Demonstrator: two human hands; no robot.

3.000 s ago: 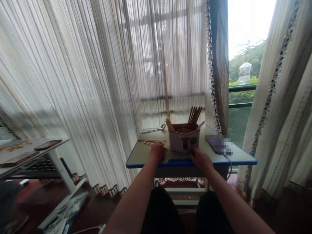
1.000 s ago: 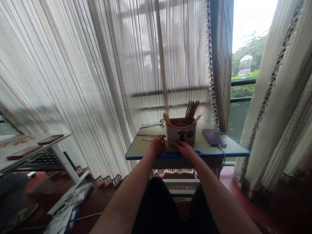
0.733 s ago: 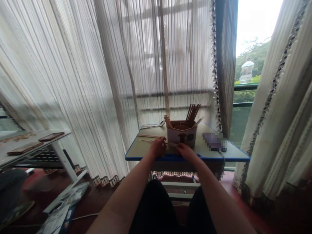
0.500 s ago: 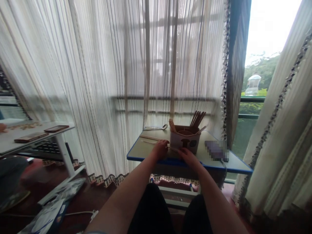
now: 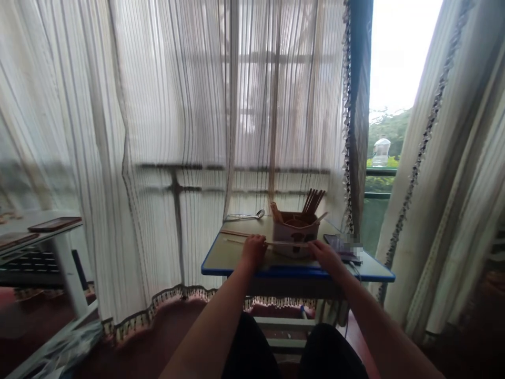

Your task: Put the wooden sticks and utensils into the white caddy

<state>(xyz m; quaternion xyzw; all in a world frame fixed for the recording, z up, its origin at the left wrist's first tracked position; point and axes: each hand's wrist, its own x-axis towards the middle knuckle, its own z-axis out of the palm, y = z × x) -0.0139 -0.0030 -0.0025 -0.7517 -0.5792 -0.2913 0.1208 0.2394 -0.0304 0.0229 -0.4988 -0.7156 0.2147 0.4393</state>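
My left hand (image 5: 254, 249) is closed round a thin pale stick (image 5: 287, 243), level above the desk. The fingers of my right hand (image 5: 322, 251) pinch its right end. A thin pale length (image 5: 232, 241) also shows left of my left hand; whether it is the same stick I cannot tell. Just behind the stick stands a pale holder (image 5: 284, 232) with a mushroom picture. In it are dark brown chopsticks (image 5: 313, 201), a bundle of light wooden sticks (image 5: 276, 212) and a pale handle (image 5: 322, 217). Wooden chopsticks (image 5: 233, 232) lie on the desk beyond my left hand.
The small desk (image 5: 215, 259) has a blue edge. A metal ladle or spoon (image 5: 258, 214) lies at its back left. A partly blurred phone-like object (image 5: 341, 248) with a cable rests at the right. Another table (image 5: 59, 231) with flat brown trays stands left. Curtains (image 5: 177, 131) hang behind.
My right hand has moved right, away from my left hand, and more of the stick shows between them. The view has turned slightly left to right, so the left table has shifted toward the edge.
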